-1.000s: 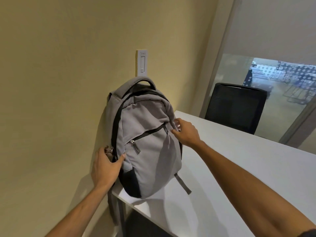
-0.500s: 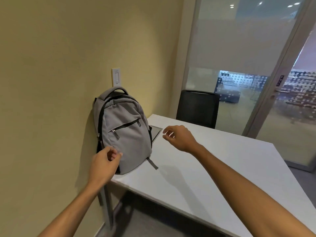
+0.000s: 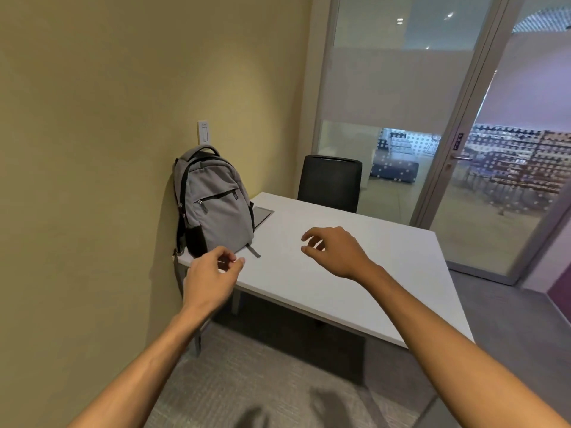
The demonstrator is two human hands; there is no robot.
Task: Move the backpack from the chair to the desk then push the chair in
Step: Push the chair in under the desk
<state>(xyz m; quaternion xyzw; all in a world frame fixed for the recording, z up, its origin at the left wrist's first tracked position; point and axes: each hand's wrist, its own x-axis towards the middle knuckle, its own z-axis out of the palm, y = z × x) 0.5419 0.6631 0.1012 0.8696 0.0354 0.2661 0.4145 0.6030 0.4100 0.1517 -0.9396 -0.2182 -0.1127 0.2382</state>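
Observation:
A grey backpack [image 3: 213,205] with black trim stands upright on the near left corner of the white desk [image 3: 355,267], leaning against the yellow wall. My left hand [image 3: 210,276] hovers just in front of the desk's corner, below the backpack, fingers loosely curled and holding nothing. My right hand [image 3: 333,251] floats over the desk to the right of the backpack, fingers apart and empty. Neither hand touches the backpack. A black chair [image 3: 330,182] stands at the far side of the desk, tucked close to it.
A flat grey panel [image 3: 262,215] lies in the desk surface behind the backpack. A light switch [image 3: 204,132] sits on the wall above. A glass wall and door [image 3: 463,156] close off the right. Grey carpet [image 3: 262,372] spreads below the desk.
Both hands have let go of the backpack and drawn back from it. The view has pulled away from the desk, so the backpack looks smaller and farther.

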